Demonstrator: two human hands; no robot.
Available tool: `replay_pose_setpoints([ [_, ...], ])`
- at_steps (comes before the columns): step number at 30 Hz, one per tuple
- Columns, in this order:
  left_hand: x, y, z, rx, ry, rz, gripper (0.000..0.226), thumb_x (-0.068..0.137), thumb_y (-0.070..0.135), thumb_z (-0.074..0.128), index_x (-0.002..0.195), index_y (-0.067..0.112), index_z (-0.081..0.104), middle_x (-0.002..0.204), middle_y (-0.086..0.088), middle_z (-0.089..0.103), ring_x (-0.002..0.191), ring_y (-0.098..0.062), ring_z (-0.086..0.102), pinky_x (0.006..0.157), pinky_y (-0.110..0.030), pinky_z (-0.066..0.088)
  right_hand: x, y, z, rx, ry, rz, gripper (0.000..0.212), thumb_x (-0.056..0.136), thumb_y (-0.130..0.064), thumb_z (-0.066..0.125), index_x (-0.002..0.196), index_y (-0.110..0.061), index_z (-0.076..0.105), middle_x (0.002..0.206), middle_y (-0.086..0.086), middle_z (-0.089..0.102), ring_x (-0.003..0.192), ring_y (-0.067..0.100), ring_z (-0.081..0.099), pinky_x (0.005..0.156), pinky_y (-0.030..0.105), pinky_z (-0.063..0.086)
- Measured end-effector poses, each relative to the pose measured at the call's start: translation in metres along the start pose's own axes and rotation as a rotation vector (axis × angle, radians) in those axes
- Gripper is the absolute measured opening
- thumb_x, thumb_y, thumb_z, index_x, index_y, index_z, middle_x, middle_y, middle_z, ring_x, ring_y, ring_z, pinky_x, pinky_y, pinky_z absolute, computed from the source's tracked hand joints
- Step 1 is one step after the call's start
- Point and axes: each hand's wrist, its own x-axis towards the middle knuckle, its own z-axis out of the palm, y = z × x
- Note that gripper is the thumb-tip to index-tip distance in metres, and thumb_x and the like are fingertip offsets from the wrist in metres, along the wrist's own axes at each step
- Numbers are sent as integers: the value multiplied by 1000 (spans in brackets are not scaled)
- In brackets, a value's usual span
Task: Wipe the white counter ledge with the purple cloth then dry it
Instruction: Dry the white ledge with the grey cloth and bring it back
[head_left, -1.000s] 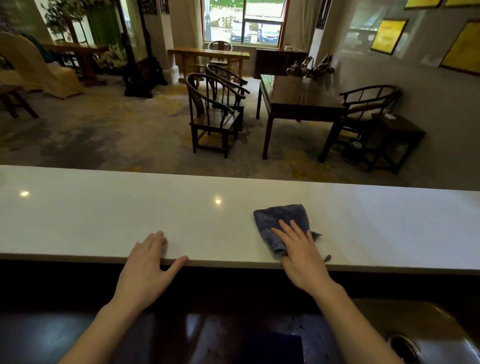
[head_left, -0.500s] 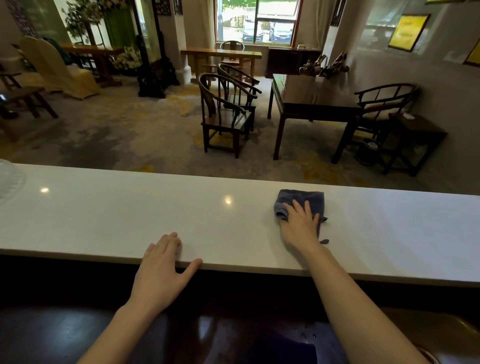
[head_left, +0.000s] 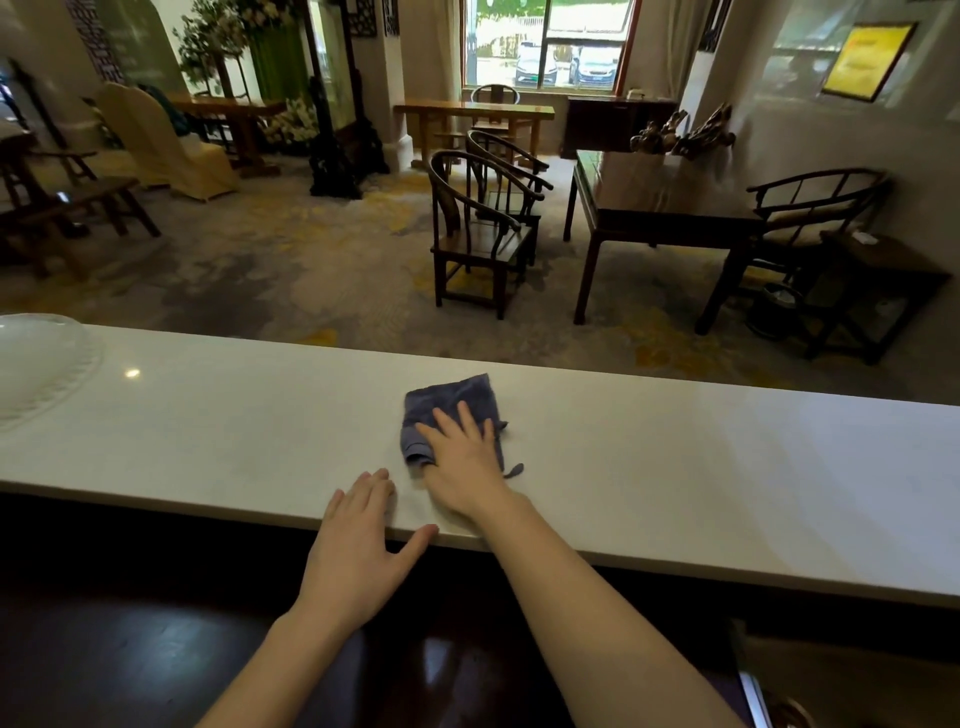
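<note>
Head view shows the wiping stage under way, and by my reading not finished: the purple cloth (head_left: 451, 410) lies bunched on the white desk (head_left: 727, 467) roughly mid-length, well short of the far right stretch and of the left end where a white dish (head_left: 36, 364) sits, so much of the ledge probably remains to be covered, and the drying pass has not begun; whether the surface is wet cannot be told. The right hand (head_left: 465, 460) lies flat on the near part of the cloth, fingers (head_left: 447, 423) spread and straight, pressing it down rather than gripping it, forearm reaching in from the lower right. The left hand (head_left: 358, 545) rests open and empty on the desk's near edge just beside the right wrist, thumb splayed along the lip, seemingly bracing the body
</note>
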Motion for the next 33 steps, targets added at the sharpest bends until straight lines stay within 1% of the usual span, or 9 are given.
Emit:
replay_pose_setpoints([
  [7, 0, -1, -3, -165, -2, 29, 67, 84, 49, 62, 142, 21, 40, 134, 7, 54, 131, -13, 46, 122, -38, 19, -41, -17, 0, 155, -8, -110, 55, 98, -17, 45, 152, -26, 39, 166, 1, 27, 156, 26, 3, 122, 50, -10],
  [10, -4, -6, -5, -379, 63, 5, 43, 83, 40, 68, 121, 34, 49, 113, 23, 56, 109, -5, 53, 108, -35, 39, -65, -21, -14, 310, -60, -75, 50, 100, -17, 44, 149, -22, 43, 162, 5, 36, 155, 23, 12, 124, 45, -4],
  [12, -7, -10, -4, -522, 126, -56, 37, 82, 34, 72, 113, 38, 51, 110, 20, 57, 106, -8, 59, 91, -17, 44, -81, -20, -24, 428, -101, -35, 42, 102, -23, 43, 144, -26, 48, 158, 7, 43, 150, 23, 23, 124, 43, 6],
  [14, -10, -14, -1, -605, 193, -117, 43, 80, 28, 75, 115, 34, 51, 113, 15, 59, 110, -12, 60, 88, -10, 42, -96, -19, -33, 570, -124, -24, 31, 103, -32, 42, 130, -34, 58, 139, 2, 61, 133, 22, 47, 115, 41, 32],
  [17, -9, -10, -4, -724, 183, -241, 61, 79, 33, 78, 131, 21, 50, 128, 6, 58, 121, -13, 54, 102, -28, 44, -116, -18, -47, 876, -95, 58, 28, 103, -34, 48, 123, -29, 67, 118, 2, 74, 112, 24, 66, 102, 41, 48],
  [19, -8, -5, -14, -918, 98, -247, 56, 76, 36, 79, 126, 21, 57, 121, 8, 67, 116, -10, 61, 95, -19, 47, -125, -16, -54, 1102, -63, 149, 27, 103, -34, 51, 114, -23, 73, 107, 18, 76, 102, 42, 67, 95, 54, 52],
  [22, -12, 1, -30, -1196, -163, -156, 43, 78, 41, 78, 112, 17, 71, 111, -6, 76, 109, -22, 70, 84, -21, 56, -140, -12, -59, 1458, -87, 179, 28, 102, -29, 51, 107, -25, 79, 119, 17, 74, 114, 33, 69, 93, 40, 58],
  [25, -25, 6, -36, -1293, -277, -101, 43, 79, 40, 74, 111, 12, 72, 113, -16, 75, 105, -29, 71, 86, -32, 58, -157, -10, -60, 1708, -181, 141, 32, 104, -28, 50, 124, -16, 71, 133, 15, 67, 126, 28, 62, 98, 34, 55],
  [33, -82, -12, 5, -1252, -236, -189, 37, 84, 44, 69, 111, 19, 70, 112, -12, 75, 107, -28, 70, 91, -40, 57, -199, -3, 2, 1572, -167, 234, 34, 102, -36, 54, 127, -18, 68, 131, 8, 70, 123, 24, 65, 97, 31, 55],
])
